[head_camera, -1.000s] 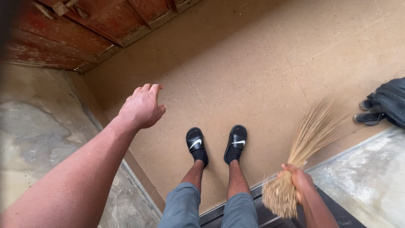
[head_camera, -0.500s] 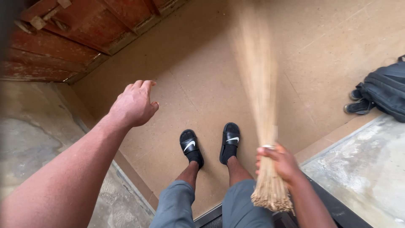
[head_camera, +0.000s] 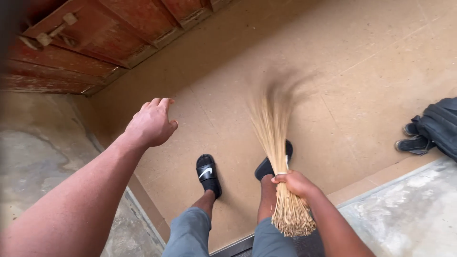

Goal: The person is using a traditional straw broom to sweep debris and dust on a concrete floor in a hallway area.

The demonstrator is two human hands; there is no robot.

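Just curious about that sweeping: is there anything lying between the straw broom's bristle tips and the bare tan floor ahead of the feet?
Nothing visible. The right hand grips the straw broom, and the tan floor beyond its blurred tips looks bare. The dark backpack lies off to the right.

The broom (head_camera: 276,143) is a bundle of thin, dry, straw-coloured plant stalks, matt and stiff, their cut ends rough at the butt below the right hand (head_camera: 294,182); its tips are blurred. The floor (head_camera: 333,71) looks like tan fibreboard, matt and finely speckled, with thin seams between sheets. Along its left and right edges lie slabs of grey concrete (head_camera: 409,209), rough, blotchy and stained. The door (head_camera: 95,33) at the far left corner is old wood with worn red paint, flaking and dull. The slides (head_camera: 207,173) look like black rubber or plastic, slightly glossy. The shorts (head_camera: 190,233) are grey cloth, the backpack (head_camera: 440,126) dark woven fabric.
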